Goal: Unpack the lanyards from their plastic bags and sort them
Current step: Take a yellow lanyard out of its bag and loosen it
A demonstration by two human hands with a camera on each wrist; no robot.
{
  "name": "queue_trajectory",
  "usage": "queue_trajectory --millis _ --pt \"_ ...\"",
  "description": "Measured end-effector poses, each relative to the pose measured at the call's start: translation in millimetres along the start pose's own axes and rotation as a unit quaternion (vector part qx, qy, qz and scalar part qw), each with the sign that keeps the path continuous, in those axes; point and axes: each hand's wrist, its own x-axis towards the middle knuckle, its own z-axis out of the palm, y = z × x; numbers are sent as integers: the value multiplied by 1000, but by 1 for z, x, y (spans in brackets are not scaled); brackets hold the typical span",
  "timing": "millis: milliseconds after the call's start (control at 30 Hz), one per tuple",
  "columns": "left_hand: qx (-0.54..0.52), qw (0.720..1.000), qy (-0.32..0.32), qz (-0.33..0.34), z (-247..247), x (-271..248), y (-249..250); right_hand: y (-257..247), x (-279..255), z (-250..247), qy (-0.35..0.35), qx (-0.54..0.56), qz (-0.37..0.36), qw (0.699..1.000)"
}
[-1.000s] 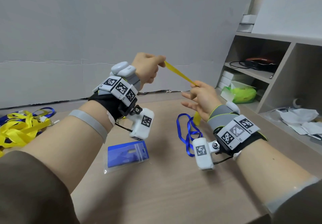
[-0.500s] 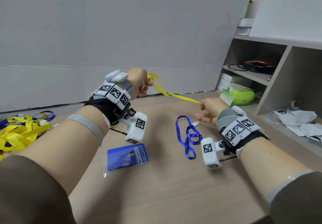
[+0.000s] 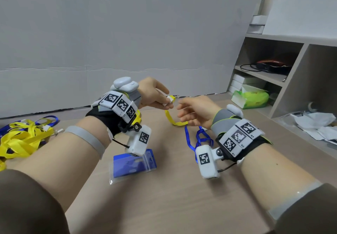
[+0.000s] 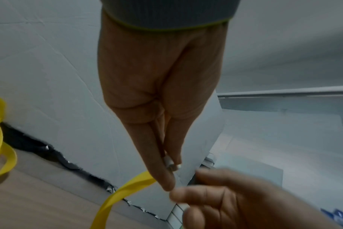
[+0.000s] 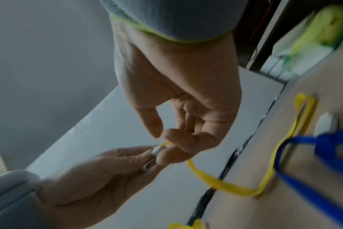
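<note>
While left hand (image 3: 155,95) pinches 1 yellow lanyard (image 3: 175,121), 1 blue lanyard (image 3: 198,139) lies nr.

— From here, can you make out the white clip (image 3: 170,100) in the left hand (image 3: 152,95)?

— Barely; the fingers cover most of it, and the wrist views are blurred.

— And the yellow lanyard (image 3: 175,120)?

— Its far end slips behind the right hand (image 3: 197,110), at about three o'clock from the clip. I cannot tell whether those fingers touch it.

— The pile of lanyards (image 3: 20,139) at nine o'clock?

— Cut off by the picture's left edge. The blue lanyard (image 3: 198,140) runs partly behind the right wrist camera (image 3: 207,160).
</note>
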Motion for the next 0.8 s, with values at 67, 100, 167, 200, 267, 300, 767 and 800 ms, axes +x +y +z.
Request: queue_trajectory --millis 67,100,167,200,267,300,767,800 --pt "25 1000 7 13 1 -5 -3 1 3 13 -7 54 -7 998" --pt "37 999 11 20 1 -7 -4 3 4 18 -6 85 -12 996" --pt "49 998 12 28 1 -11 -10 9 10 30 -4 153 -26 988" --pt "48 998 14 31 1 -13 -14 13 13 36 -10 187 -32 982" --pt "36 998 19 37 -2 -16 -23 22 19 48 -28 246 -42 968" --pt "27 999 22 41 -4 -17 -28 27 21 53 -33 272 -46 961" --pt "203 975 54 73 -2 -42 -36 47 21 62 30 261 -139 955" --pt "230 968 60 77 -2 -44 -34 47 20 62 31 255 -144 956"
